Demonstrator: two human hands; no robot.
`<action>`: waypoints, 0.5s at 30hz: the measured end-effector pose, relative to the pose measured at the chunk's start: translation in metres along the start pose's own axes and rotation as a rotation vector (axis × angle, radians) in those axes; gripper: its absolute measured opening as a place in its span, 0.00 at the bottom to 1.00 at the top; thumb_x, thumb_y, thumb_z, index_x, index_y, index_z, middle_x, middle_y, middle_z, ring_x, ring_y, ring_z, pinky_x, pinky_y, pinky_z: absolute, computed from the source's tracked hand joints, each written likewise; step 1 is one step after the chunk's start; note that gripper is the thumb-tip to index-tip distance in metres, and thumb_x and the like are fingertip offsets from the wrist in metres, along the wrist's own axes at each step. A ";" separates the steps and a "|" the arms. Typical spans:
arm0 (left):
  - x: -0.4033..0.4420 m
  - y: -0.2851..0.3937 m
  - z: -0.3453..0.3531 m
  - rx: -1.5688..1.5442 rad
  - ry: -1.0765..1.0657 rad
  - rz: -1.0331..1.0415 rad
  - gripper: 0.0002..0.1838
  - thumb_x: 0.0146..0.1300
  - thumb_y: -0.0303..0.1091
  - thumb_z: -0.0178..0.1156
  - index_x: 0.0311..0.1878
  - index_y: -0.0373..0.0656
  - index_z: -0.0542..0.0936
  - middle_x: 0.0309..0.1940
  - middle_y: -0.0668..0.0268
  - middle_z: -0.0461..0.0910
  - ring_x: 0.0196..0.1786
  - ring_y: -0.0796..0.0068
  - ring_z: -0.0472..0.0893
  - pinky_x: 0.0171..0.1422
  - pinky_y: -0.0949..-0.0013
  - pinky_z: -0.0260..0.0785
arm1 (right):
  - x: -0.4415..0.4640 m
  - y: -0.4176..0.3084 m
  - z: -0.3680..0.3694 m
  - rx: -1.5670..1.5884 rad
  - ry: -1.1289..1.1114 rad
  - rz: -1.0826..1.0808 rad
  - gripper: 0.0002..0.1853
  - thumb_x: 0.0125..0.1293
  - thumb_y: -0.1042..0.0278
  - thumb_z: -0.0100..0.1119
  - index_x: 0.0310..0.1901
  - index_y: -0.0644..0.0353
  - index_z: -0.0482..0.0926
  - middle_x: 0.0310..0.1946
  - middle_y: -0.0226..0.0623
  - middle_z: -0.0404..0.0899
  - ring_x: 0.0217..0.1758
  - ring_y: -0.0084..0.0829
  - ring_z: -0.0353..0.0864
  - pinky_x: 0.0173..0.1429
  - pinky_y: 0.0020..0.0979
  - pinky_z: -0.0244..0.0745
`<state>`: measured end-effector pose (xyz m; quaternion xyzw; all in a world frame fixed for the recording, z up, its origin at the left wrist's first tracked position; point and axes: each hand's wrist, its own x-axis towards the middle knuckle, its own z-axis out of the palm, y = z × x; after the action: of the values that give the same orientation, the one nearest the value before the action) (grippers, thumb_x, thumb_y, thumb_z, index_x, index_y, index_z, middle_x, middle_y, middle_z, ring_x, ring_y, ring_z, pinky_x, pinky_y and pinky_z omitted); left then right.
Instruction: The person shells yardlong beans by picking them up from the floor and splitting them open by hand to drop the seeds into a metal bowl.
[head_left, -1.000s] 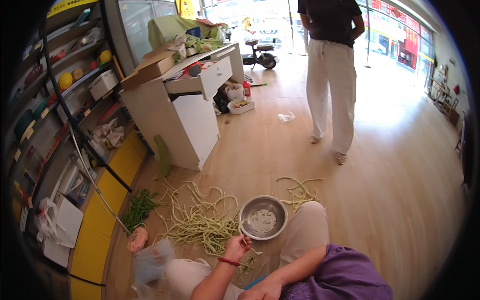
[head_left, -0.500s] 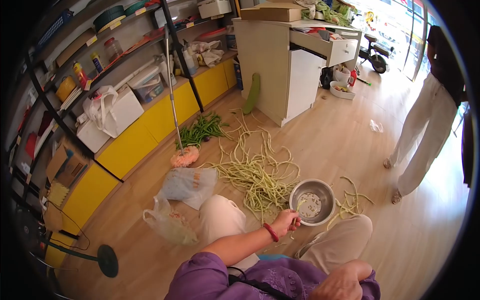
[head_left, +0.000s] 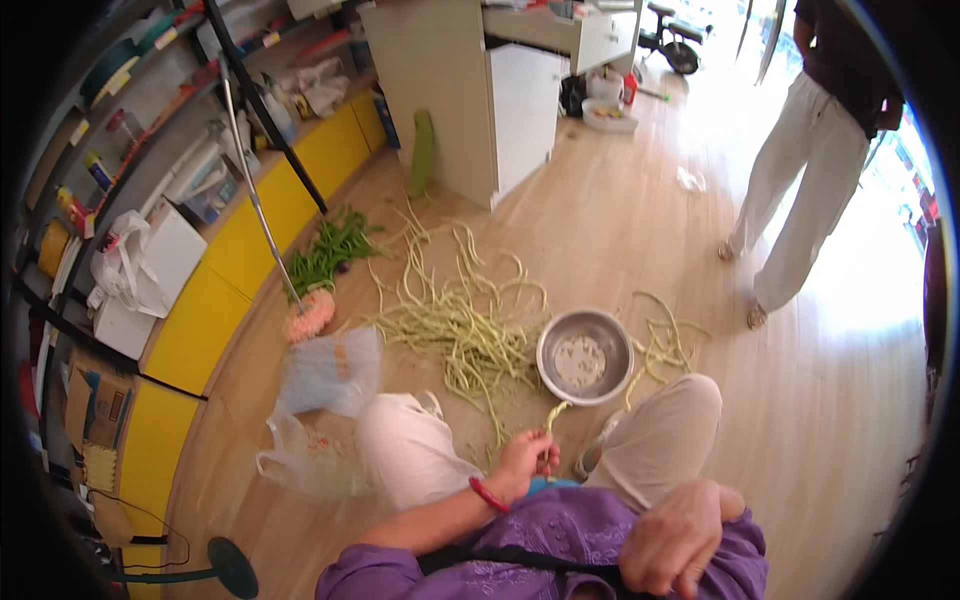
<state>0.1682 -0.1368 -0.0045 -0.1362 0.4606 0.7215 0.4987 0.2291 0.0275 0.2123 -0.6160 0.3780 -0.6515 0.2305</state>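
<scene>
My left hand (head_left: pixel 530 458), with a red bracelet at its wrist, is closed on a long bean (head_left: pixel 555 414) between my knees. The bean's upper end reaches toward the rim of a metal bowl (head_left: pixel 627 345), which has small pale pieces on its bottom. My right hand (head_left: pixel 672 538) is raised in front of my chest, beside a black strap (head_left: pixel 480 556). Its fingers are curled, and what they hold, if anything, is hidden. A tangled heap of long beans (head_left: pixel 450 335) lies on the floor left of the bowl, and a few more beans (head_left: pixel 668 340) lie to its right.
Green peppers (head_left: pixel 335 250), a mop (head_left: pixel 308 316) and plastic bags (head_left: pixel 325 375) lie to the left. Shelves with yellow cabinets (head_left: pixel 240 270) line that side. A large green gourd (head_left: pixel 422 155) leans on a white desk (head_left: pixel 440 90). Another person (head_left: pixel 800 180) stands at right.
My left hand has drawn back from the bowl toward my body with the long bean. My right hand has risen slightly beside the strap. The view has tilted down and shifted right.
</scene>
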 end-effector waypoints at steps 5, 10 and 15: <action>0.015 0.031 0.002 -0.066 0.051 0.143 0.06 0.66 0.34 0.51 0.37 0.43 0.72 0.29 0.67 0.76 0.30 0.78 0.76 0.32 0.76 0.68 | -0.076 0.044 -0.079 0.035 0.789 0.514 0.05 0.65 0.71 0.53 0.34 0.62 0.74 0.25 0.35 0.75 0.29 0.30 0.76 0.33 0.28 0.71; 0.062 0.057 -0.026 -0.079 0.351 0.040 0.05 0.67 0.32 0.50 0.38 0.41 0.72 0.30 0.68 0.76 0.31 0.80 0.75 0.36 0.77 0.68 | -0.174 0.157 -0.156 0.713 1.971 0.397 0.11 0.64 0.65 0.51 0.24 0.56 0.67 0.18 0.26 0.65 0.17 0.18 0.59 0.21 0.21 0.55; 0.094 0.106 -0.025 -0.019 0.394 0.038 0.07 0.67 0.31 0.51 0.43 0.38 0.70 0.32 0.67 0.76 0.34 0.79 0.75 0.40 0.76 0.69 | -0.173 0.180 -0.206 0.750 1.678 0.968 0.19 0.66 0.55 0.52 0.21 0.58 0.66 0.13 0.29 0.61 0.14 0.19 0.56 0.18 0.23 0.51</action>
<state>0.0283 -0.1097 -0.0235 -0.2707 0.5452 0.6945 0.3837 0.0213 0.0941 -0.0267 0.3644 0.3969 -0.7845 0.3072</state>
